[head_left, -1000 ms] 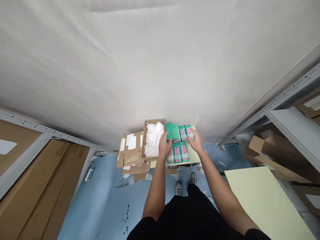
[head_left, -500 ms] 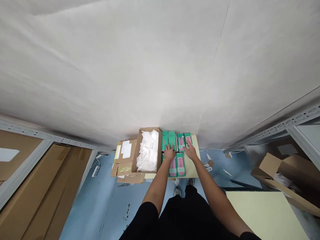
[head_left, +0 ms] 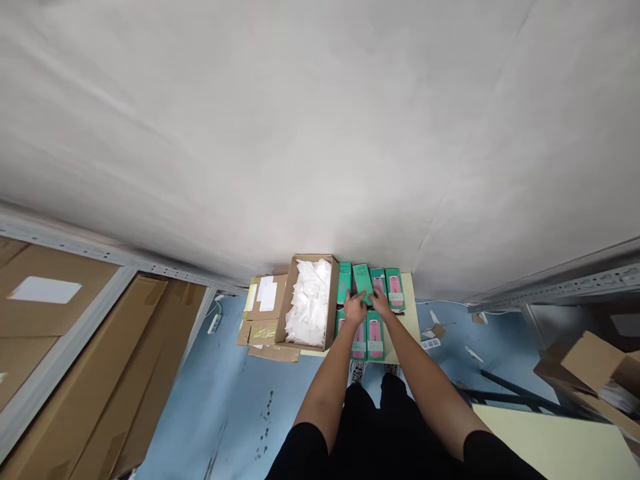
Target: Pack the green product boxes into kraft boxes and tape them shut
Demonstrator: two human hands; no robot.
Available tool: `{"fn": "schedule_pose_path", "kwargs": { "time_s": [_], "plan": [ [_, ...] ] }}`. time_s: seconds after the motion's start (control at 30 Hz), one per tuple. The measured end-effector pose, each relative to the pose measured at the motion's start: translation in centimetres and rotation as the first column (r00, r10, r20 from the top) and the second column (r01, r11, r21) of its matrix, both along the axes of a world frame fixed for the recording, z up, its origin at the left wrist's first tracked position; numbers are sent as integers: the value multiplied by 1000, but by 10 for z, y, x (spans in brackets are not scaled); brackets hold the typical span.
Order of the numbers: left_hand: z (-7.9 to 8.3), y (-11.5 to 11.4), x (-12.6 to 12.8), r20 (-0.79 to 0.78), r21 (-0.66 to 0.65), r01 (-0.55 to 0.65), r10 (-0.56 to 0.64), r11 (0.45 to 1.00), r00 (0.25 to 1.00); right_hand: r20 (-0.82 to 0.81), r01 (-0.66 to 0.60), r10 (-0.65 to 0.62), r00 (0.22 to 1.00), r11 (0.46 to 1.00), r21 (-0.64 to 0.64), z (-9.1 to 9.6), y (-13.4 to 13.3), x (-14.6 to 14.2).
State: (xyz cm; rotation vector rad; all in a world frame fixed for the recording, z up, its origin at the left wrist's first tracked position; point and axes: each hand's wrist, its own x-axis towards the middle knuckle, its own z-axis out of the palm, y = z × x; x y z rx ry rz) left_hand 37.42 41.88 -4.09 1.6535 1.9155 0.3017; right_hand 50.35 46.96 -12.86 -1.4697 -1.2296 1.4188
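Note:
A green box (head_left: pixel 363 280) sits slightly turned and raised above the row of boxes. My left hand (head_left: pixel 355 309) grips its near left corner, and my right hand (head_left: pixel 381 303) holds its near right side. Left of it lies another plain green box (head_left: pixel 345 280). On the right is a green box with a pink panel (head_left: pixel 395 288), and one more of that kind is partly covered by my right hand. Nearer to me, more pink-fronted boxes (head_left: pixel 375 337) lie side by side, some partly under my left forearm.
An open cardboard carton (head_left: pixel 332 313) full of white packets (head_left: pixel 309 300) stands left of the boxes. Flattened cardboard (head_left: pixel 263 330) lies beyond it. A wall rises behind the pale table (head_left: pixel 409 320). Shelving with large cartons (head_left: pixel 125 360) flanks the left; another table (head_left: pixel 555 437) stands at right.
My right hand has moved left from the rightmost pink-fronted box to the plain green box. Both hands now hold that box, which has lifted and turned. The view has shifted slightly.

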Motion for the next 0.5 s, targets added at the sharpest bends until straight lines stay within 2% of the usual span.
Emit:
{"fn": "schedule_pose_path", "kwargs": {
  "time_s": [0.13, 0.23, 0.33, 0.5],
  "plan": [
    [-4, 2, -5, 140, 47, -151, 144, 987, 980, -3, 27, -27, 1000, 999, -37, 10, 0, -6],
    [-5, -1, -7, 302, 46, -265, 239, 963, 923, -44, 69, -70, 997, 997, -18, 25, -9, -3],
    [0, -8, -9, 485, 88, -291, 215, 953, 848, -78, 120, -121, 990, 993, -11, 44, -23, -1],
    [22, -16, -15, 644, 120, -261, 125, 958, 755, -113, 165, -155, 981, 982, 87, 82, -44, -1]
  ]
}}
